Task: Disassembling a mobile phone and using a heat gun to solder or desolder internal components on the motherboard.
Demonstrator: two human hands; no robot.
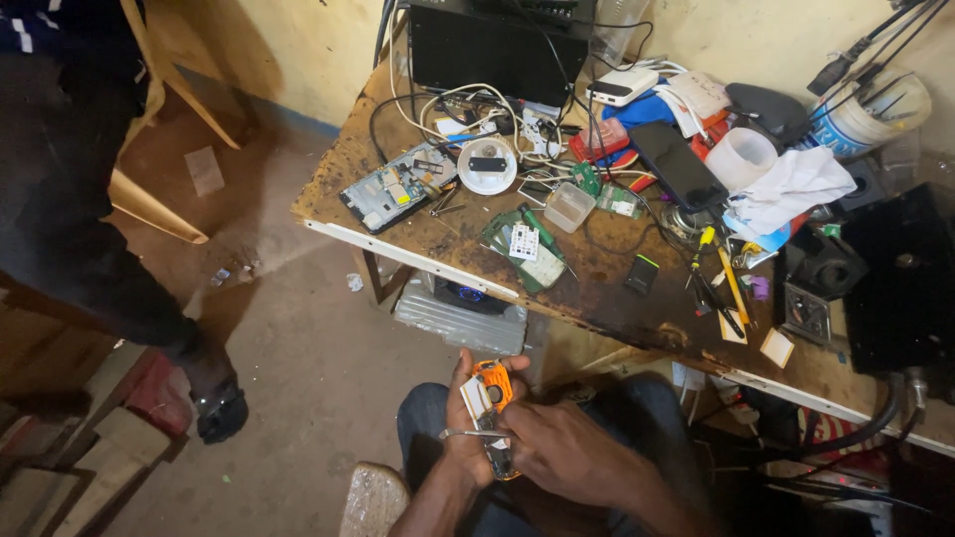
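Note:
Over my lap, my left hand [466,423] holds a small orange and white phone [491,398] with its back open. A thin metal tool [468,434] lies across that hand's fingers. My right hand [557,447] grips the phone's lower end from the right, its fingers wrapped over the body. Both hands sit just in front of the workbench's near edge, above my jeans.
The worn brown workbench [597,288] carries an opened phone [393,189], circuit boards [527,244], a white round dish [486,164], a clear plastic box [569,206], a dark tablet [676,164], screwdrivers [731,283], cables and a black box [900,278]. Another person's leg and shoe [214,403] stand at left.

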